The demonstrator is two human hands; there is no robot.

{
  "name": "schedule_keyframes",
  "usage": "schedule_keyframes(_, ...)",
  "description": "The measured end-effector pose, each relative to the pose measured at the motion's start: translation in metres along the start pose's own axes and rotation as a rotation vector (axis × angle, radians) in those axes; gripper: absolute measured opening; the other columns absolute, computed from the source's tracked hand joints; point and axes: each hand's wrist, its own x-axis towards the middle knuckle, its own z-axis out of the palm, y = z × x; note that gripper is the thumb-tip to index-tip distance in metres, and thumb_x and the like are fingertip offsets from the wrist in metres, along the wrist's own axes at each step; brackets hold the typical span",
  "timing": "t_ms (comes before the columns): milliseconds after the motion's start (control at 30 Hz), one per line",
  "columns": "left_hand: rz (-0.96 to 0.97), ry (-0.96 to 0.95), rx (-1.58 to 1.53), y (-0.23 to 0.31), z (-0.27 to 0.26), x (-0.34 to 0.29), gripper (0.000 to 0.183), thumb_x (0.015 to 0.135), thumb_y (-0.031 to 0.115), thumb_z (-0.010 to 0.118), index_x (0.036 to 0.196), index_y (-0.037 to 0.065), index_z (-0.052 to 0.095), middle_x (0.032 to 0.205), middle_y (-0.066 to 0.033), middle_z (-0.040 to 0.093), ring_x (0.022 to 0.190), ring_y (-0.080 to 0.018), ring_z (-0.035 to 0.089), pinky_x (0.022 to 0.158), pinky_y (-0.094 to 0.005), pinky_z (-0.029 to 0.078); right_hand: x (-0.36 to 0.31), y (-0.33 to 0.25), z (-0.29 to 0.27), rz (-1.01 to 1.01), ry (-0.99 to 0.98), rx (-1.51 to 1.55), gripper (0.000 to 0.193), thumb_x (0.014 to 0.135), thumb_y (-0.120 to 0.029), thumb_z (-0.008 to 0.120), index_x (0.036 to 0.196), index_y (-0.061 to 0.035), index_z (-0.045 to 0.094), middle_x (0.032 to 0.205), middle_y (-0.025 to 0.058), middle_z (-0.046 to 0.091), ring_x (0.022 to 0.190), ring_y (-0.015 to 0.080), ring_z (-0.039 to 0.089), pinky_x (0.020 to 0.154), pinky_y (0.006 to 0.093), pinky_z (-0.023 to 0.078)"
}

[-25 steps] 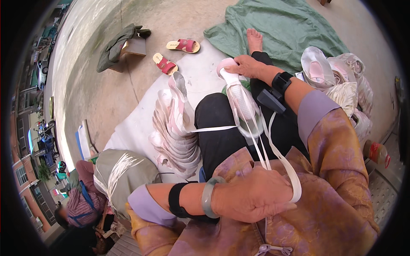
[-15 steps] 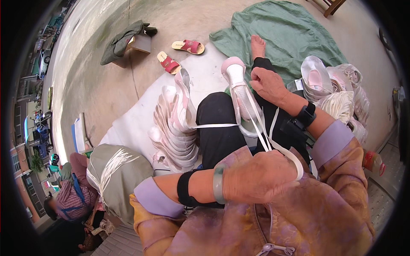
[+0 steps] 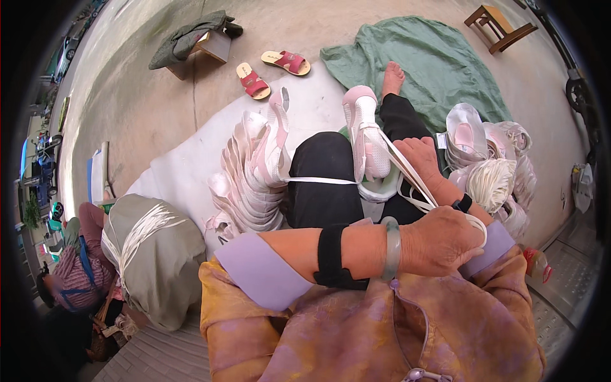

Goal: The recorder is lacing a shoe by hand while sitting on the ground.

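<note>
Laces of flat white cord (image 3: 414, 178) run, in the head view, from a pink-and-white mesh shoe upper (image 3: 370, 153) to the left hand (image 3: 445, 242), whose fingers are closed around them, a loop showing beyond the knuckles. The upper lies between the person's black-trousered legs (image 3: 321, 181), its rounded pink end pointing away. The right hand (image 3: 417, 156) is beside the upper, behind the laces, fingers bent; whether it grips anything, I cannot tell.

A thin white strip (image 3: 321, 181) crosses the left leg from the upper to a leaning row of nested pale-pink shoe uppers (image 3: 245, 181). More pink-and-white uppers are heaped past the right leg, a thick bundle of cream cords (image 3: 493, 181) among them. A crumpled green cloth (image 3: 433, 70) lies ahead, around the bare foot (image 3: 393, 79); red-strapped slippers (image 3: 289, 62) and a brown wooden stool (image 3: 499, 28) stand farther off.
</note>
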Motion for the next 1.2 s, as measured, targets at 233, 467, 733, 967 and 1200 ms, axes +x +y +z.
schedule_keyframes(233,0.087,0.063,0.021,-0.003,0.003,0.003,0.015,0.072,0.012,0.057,0.067,0.000,0.049,0.068,-0.0165,0.049,0.068,-0.0359,0.052,0.059,-0.0418,0.040,-0.003,0.000,0.003,-0.040,0.039,-0.065,0.017,0.071,-0.014,0.053,0.088,-0.0134,0.054,0.071,0.0006,0.050,0.072,0.0190,0.053,0.069,0.0339,0.033)
schedule_keyframes(467,0.088,0.133,0.041,-0.004,0.003,0.001,0.016,0.069,0.012,0.057,0.064,0.001,0.047,0.067,-0.0172,0.049,0.065,-0.0366,0.051,0.058,-0.0432,0.040,-0.002,-0.003,0.008,-0.079,0.084,-0.023,0.020,0.071,-0.012,0.053,0.091,-0.0104,0.056,0.072,0.0020,0.052,0.071,0.0193,0.053,0.069,0.0338,0.033)
schedule_keyframes(733,0.109,0.095,0.007,0.004,-0.008,-0.001,0.015,0.067,0.012,0.057,0.065,0.001,0.047,0.065,-0.0157,0.047,0.065,-0.0356,0.051,0.057,-0.0431,0.039,0.000,-0.009,0.000,-0.191,0.191,0.085,0.026,0.068,-0.015,0.065,0.093,-0.0071,0.061,0.077,0.0031,0.056,0.068,0.0208,0.053,0.067,0.0355,0.037)
schedule_keyframes(967,0.068,0.078,0.006,0.012,-0.017,-0.005,0.014,0.073,0.012,0.056,0.068,0.001,0.047,0.065,-0.0151,0.046,0.065,-0.0361,0.050,0.059,-0.0419,0.040,0.015,-0.048,-0.001,0.210,0.010,0.773,0.048,0.073,-0.012,0.065,0.119,-0.0105,0.051,0.066,0.0071,0.052,0.058,0.0220,0.052,0.057,0.0318,0.042)
schedule_keyframes(1200,-0.030,0.123,0.016,0.039,-0.064,-0.041,0.019,0.078,0.016,0.059,0.085,-0.002,0.061,0.087,-0.0142,0.061,0.084,-0.0338,0.059,0.074,-0.0411,0.044,-0.006,-0.011,-0.033,0.031,-0.025,0.585,0.013,0.075,-0.019,0.063,0.075,-0.0066,0.058,0.059,0.0109,0.054,0.055,0.0292,0.056,0.048,0.0368,0.042)
